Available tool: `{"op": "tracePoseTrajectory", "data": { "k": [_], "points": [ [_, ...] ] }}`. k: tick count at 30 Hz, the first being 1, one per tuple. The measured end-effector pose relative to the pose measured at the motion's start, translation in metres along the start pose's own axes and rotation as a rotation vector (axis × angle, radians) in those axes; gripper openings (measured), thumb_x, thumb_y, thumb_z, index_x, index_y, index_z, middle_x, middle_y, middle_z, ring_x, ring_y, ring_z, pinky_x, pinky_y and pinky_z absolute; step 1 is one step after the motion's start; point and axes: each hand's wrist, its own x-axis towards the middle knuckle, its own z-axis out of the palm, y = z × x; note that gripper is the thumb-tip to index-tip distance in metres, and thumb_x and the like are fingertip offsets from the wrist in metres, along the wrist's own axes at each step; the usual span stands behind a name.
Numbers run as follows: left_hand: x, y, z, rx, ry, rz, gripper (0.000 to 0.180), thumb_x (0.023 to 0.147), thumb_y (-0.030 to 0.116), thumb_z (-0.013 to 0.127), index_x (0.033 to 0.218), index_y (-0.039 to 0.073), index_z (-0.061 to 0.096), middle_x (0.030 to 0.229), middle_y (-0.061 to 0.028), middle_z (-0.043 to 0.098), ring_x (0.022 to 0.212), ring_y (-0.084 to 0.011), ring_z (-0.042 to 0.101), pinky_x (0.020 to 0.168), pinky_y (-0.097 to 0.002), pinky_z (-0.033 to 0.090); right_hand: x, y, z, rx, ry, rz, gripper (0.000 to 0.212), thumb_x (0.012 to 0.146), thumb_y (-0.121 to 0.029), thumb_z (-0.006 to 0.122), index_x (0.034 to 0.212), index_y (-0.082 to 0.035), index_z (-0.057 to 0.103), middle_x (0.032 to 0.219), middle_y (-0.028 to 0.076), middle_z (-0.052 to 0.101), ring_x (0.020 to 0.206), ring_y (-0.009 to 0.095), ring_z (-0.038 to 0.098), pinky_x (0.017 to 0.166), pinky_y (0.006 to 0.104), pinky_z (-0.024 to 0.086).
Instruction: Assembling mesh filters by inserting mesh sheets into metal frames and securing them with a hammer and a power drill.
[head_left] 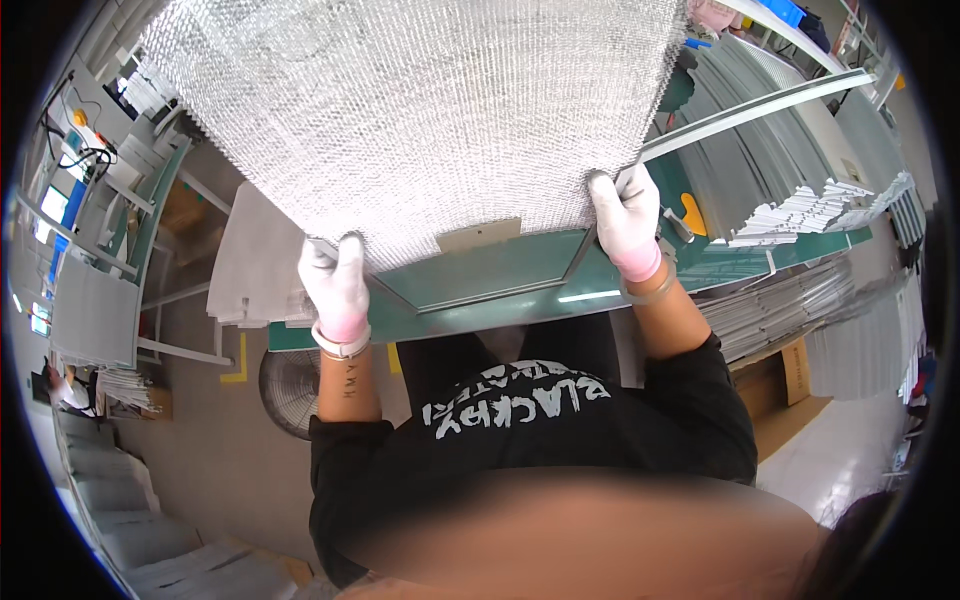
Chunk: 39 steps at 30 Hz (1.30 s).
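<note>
A large silvery metal mesh sheet (420, 110) is held up in front of me, tilted, filling the top of the view. My left hand (337, 285), in a white glove with a pink cuff, is closed on its near left corner, thumb on top. At the near right corner my right hand (630, 220), gloved alike, pinches the edge. A small beige rectangle (480, 235) shows at the sheet's near edge. Below lies a thin grey rectangular frame (480, 298) on the green tabletop (300, 337); the mesh hides its far part.
Stacked pale panels (780, 150) stand on the table at right, near a yellow piece (692, 214) and a grey-handled tool (679, 226). More sheets (255, 260) are stacked at left. A floor fan (290, 390) is below the table's left end; a cardboard box (780, 405) sits at lower right.
</note>
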Motion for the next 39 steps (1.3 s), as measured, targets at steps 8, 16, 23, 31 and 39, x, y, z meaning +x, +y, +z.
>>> {"op": "tracePoseTrajectory", "data": {
  "k": [8, 16, 23, 31, 39],
  "points": [
    [-0.063, -0.047, -0.031, 0.126, -0.005, -0.135, 0.021, 0.094, 0.009, 0.064, 0.11, -0.004, 0.06, 0.088, -0.0017, 0.065, 0.072, -0.0062, 0.054, 0.066, -0.0227, 0.046, -0.036, 0.022, -0.009, -0.264, -0.205, -0.025, 0.029, 0.09, -0.001, 0.057, 0.118, 0.005, 0.06, 0.109, 0.012, 0.067, 0.098, 0.02, 0.064, 0.09, 0.0322, 0.049],
    [-0.086, -0.068, -0.043, 0.226, -0.038, -0.18, 0.024, 0.092, 0.014, 0.066, 0.107, -0.004, 0.06, 0.091, -0.0034, 0.066, 0.078, -0.0079, 0.057, 0.069, -0.0241, 0.047, -0.069, 0.057, -0.026, -0.283, -0.208, 0.086, 0.029, 0.09, -0.007, 0.057, 0.116, 0.004, 0.06, 0.1, 0.015, 0.066, 0.09, 0.027, 0.065, 0.084, 0.0363, 0.05],
    [-0.084, -0.07, -0.051, 0.132, -0.135, -0.209, 0.028, 0.093, 0.014, 0.069, 0.113, -0.004, 0.059, 0.101, -0.005, 0.067, 0.083, -0.0088, 0.06, 0.072, -0.0253, 0.049, -0.059, 0.044, -0.021, -0.15, -0.259, 0.129, 0.031, 0.09, -0.01, 0.06, 0.118, 0.004, 0.059, 0.103, 0.014, 0.068, 0.095, 0.02, 0.065, 0.086, 0.0325, 0.05],
    [0.001, 0.003, -0.035, -0.025, -0.243, -0.091, 0.032, 0.092, 0.001, 0.057, 0.124, -0.005, 0.058, 0.114, -0.005, 0.064, 0.101, -0.0116, 0.058, 0.092, -0.028, 0.046, 0.01, -0.022, -0.015, 0.236, -0.248, 0.079, 0.02, 0.089, -0.007, 0.065, 0.105, 0.004, 0.063, 0.104, 0.005, 0.065, 0.092, 0.008, 0.059, 0.078, 0.0261, 0.048],
    [0.012, 0.002, 0.0, 0.064, 0.057, 0.039, 0.013, 0.09, -0.002, 0.059, 0.103, -0.002, 0.062, 0.08, 0.0048, 0.059, 0.066, 0.0011, 0.043, 0.059, -0.0169, 0.033, 0.009, -0.021, 0.019, -0.247, 0.139, -0.141, 0.022, 0.085, -0.007, 0.073, 0.079, -0.004, 0.052, 0.056, -0.006, 0.045, 0.052, 0.003, 0.039, 0.047, 0.0239, 0.034]
  ]
}}
